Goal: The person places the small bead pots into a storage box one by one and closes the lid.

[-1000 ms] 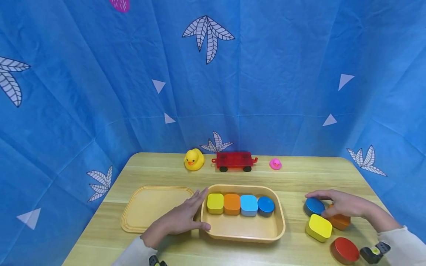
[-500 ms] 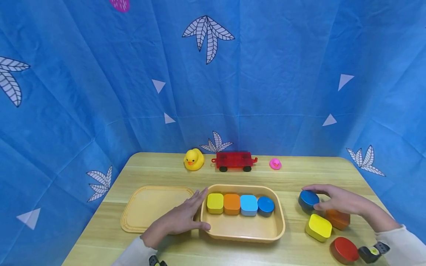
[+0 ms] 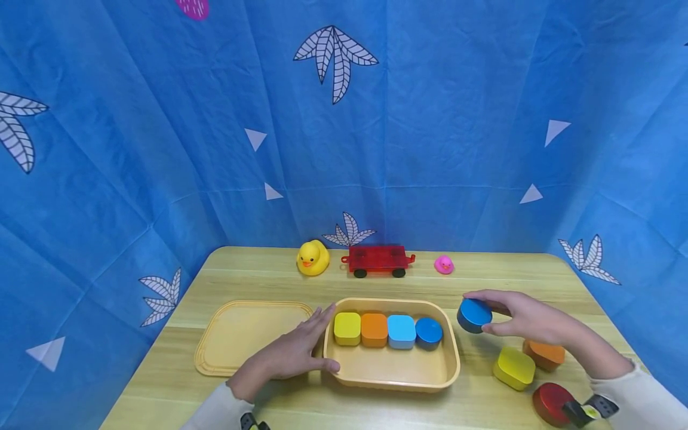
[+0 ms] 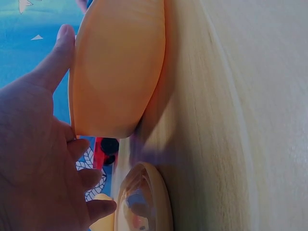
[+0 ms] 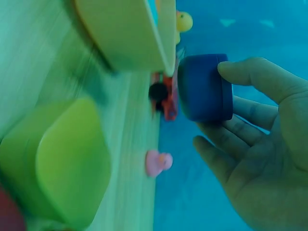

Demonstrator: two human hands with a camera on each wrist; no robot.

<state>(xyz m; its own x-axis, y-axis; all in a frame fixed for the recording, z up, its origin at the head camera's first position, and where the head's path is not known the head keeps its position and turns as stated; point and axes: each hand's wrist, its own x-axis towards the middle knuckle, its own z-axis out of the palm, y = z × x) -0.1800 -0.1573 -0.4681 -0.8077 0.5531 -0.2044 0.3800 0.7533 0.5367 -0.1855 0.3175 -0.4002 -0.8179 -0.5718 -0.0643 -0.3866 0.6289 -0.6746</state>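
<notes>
My right hand [image 3: 529, 316] pinches a dark blue round lidded box [image 3: 475, 315] between thumb and fingers, just right of the cream tray [image 3: 392, 385]. In the right wrist view the blue box shows a lid seam, and it is held above the tabletop. My left hand [image 3: 295, 346] rests at the tray's left end with fingers spread and fairly straight, thumb on the near rim. Inside the tray, along its far side, stand a yellow box [image 3: 347, 329], an orange box [image 3: 374, 330], a light blue box [image 3: 401, 332] and another dark blue round box [image 3: 429, 333].
Right of the tray lie a yellow box [image 3: 514, 368], an orange box [image 3: 544, 354] and a red round box [image 3: 552, 404]. A cream lid [image 3: 249, 337] lies at left. Along the back stand a yellow duck [image 3: 313, 258], a red wagon [image 3: 378, 260] and a pink duck [image 3: 444, 264].
My right hand has lifted the dark blue round box from beside the yellow and orange boxes and carried it left toward the tray. The left hand has stayed in place.
</notes>
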